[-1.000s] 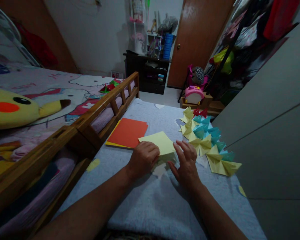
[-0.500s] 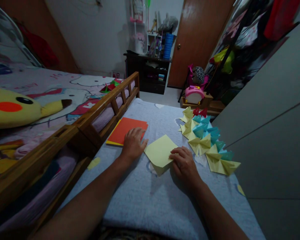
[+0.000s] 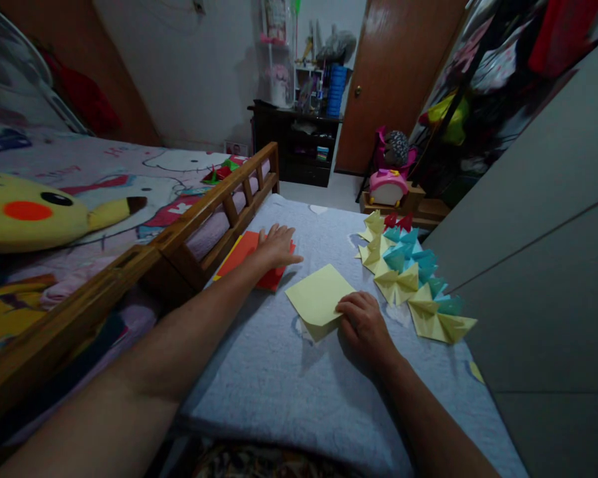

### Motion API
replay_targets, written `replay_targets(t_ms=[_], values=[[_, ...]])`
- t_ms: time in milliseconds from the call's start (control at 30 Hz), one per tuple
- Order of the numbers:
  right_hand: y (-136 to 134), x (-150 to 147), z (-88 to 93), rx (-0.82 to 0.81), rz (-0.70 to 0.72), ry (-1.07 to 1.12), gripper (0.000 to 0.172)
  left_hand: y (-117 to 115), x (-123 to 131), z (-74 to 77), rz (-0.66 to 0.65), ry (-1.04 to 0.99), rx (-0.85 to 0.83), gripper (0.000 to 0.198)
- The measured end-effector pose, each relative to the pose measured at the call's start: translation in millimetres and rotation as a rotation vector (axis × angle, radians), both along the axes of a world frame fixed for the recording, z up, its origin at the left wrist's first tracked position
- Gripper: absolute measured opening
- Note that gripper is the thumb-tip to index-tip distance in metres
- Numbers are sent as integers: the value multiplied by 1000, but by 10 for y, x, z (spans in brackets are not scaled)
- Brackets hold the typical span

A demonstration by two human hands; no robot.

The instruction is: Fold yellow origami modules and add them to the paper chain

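Note:
A pale yellow sheet of paper (image 3: 319, 293) lies on the blue cloth in front of me, one corner turned towards me. Its near edge looks creased, with a small paler part below it. At its right corner my right hand (image 3: 366, 322) grips the sheet, fingers curled and closed. My left hand (image 3: 278, 247) is stretched out over the stack of orange paper (image 3: 244, 247), fingers spread and holding nothing. Whether it touches the stack I cannot tell. Some yellow shows under the orange at the stack's left edge.
Folded yellow paper pieces (image 3: 397, 285) stand in rows on the right, beside turquoise ones (image 3: 411, 255) and a few red ones (image 3: 397, 222). A wooden bed rail (image 3: 214, 192) runs along the left. Beyond it lies a yellow plush toy (image 3: 54, 212). A white panel (image 3: 543, 265) borders the right.
My left hand has moved forward and a little right across the orange stack, fingers spreading. The top of the stack appears shifted. My right hand stays at the yellow sheet's corner.

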State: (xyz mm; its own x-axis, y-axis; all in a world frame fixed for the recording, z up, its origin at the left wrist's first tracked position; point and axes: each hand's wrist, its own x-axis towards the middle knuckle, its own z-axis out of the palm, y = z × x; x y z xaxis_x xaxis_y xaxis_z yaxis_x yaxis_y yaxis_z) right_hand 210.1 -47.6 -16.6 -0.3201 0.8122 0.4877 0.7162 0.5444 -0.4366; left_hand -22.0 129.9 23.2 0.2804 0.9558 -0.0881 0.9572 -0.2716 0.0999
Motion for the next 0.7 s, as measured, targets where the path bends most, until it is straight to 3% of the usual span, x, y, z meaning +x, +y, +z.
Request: replay_targets(t_ms=[167, 500, 700], values=[[3, 14, 4, -11, -18, -6, 21, 198, -44, -87, 8, 34, -41, 87], [3, 14, -1, 1, -24, -19, 22, 164, -113, -78, 32, -3, 34, 47], [-3, 18, 3, -26, -33, -16, 22, 192, -161, -151, 65, -75, 79, 41]])
